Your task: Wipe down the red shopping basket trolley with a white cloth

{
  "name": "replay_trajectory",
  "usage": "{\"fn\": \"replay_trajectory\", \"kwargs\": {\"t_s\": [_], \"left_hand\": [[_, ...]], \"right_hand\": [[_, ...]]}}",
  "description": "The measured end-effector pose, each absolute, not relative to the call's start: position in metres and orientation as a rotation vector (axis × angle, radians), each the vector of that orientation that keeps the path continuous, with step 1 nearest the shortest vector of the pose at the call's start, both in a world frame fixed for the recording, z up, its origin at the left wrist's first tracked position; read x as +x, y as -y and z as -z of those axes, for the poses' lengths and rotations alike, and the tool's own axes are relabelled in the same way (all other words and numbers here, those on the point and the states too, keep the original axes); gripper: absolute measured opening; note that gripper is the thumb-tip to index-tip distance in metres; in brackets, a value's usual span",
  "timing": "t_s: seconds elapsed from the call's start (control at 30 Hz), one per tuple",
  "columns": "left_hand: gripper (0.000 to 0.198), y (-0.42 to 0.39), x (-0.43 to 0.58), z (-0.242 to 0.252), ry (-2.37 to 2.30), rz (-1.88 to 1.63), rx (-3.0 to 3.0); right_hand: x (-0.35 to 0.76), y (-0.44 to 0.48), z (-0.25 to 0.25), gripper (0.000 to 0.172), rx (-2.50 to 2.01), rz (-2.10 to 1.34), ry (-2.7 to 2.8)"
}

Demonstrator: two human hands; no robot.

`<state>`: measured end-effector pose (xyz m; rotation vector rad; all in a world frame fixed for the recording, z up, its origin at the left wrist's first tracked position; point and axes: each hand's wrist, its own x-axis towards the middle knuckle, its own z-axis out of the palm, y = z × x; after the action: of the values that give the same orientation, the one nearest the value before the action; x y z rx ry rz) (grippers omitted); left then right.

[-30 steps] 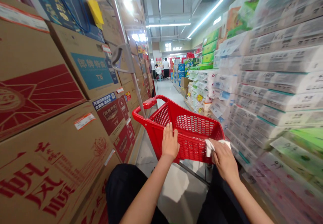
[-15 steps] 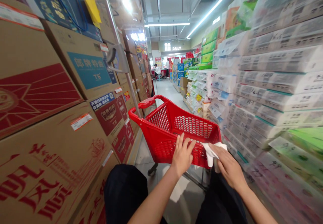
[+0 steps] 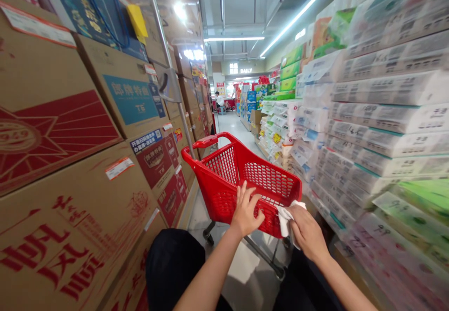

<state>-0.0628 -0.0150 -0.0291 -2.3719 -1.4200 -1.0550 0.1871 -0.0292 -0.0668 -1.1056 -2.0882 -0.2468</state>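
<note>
Left hand (image 3: 245, 210) lies on the near rim of the red cart (image 3: 224, 180), fingers spread wide, holding nothing. Right hand (image 3: 307, 234) is closed on a white wipe (image 3: 285, 217), which is pressed to the cart's near right corner. The cart stands in the aisle between two stacks. Boxes (image 3: 133, 100) on the left carry red and blue Chinese writing, and one blue label reads "T6". Packs (image 3: 386, 114) fill the right. Their print is blurred, though a near one seems marked "9.9". Far down the aisle a sign (image 3: 246, 70) reads "DAILY", with a person (image 3: 220, 99) below it.
</note>
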Motion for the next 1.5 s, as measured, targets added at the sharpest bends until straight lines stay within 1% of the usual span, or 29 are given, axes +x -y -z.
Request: {"fn": "replay_trajectory", "kwargs": {"t_s": [0.13,0.23,0.33,0.43,0.63,0.77,0.93,1.03,1.17,1.3,1.37,1.5], "left_hand": [[0.023,0.013,-0.066,0.024,1.526,1.044,-2.233],[0.023,0.014,-0.061,0.023,1.538,1.063,-2.203],[0.027,0.015,-0.062,0.025,1.487,1.059,-2.271],[0.029,0.013,-0.074,0.028,1.502,1.006,-2.306],[0.037,0.009,-0.078,0.029,1.499,0.957,-2.283],[0.037,0.013,-0.068,0.026,1.476,0.998,-2.286],[0.035,0.013,-0.073,0.027,1.458,0.999,-2.322],[0.039,0.012,-0.078,0.028,1.447,0.981,-2.365],[0.042,0.013,-0.078,0.026,1.462,0.979,-2.381],[0.045,0.013,-0.076,0.025,1.457,0.990,-2.398],[0.046,0.012,-0.078,0.026,1.441,0.999,-2.407],[0.048,0.009,-0.084,0.031,1.405,1.052,-2.426]], "right_hand": [[0.161,0.048,0.062,0.055,-1.010,0.251,2.154],[0.141,0.055,0.060,0.065,-0.922,0.257,2.220],[0.134,0.048,0.059,0.070,-0.817,0.273,2.299],[0.144,0.030,0.061,0.068,-0.813,0.283,2.337],[0.162,0.007,0.066,0.062,-1.003,0.281,2.202],[0.143,0.026,0.065,0.064,-1.025,0.271,2.166],[0.131,0.039,0.062,0.068,-0.914,0.254,2.260],[0.148,0.021,0.061,0.063,-0.911,0.249,2.304],[0.177,-0.005,0.060,0.055,-1.069,0.239,2.196],[0.167,0.002,0.062,0.051,-1.124,0.232,2.123],[0.148,0.018,0.066,0.053,-1.105,0.231,2.122],[0.117,0.043,0.070,0.063,-0.983,0.219,2.217]]}}
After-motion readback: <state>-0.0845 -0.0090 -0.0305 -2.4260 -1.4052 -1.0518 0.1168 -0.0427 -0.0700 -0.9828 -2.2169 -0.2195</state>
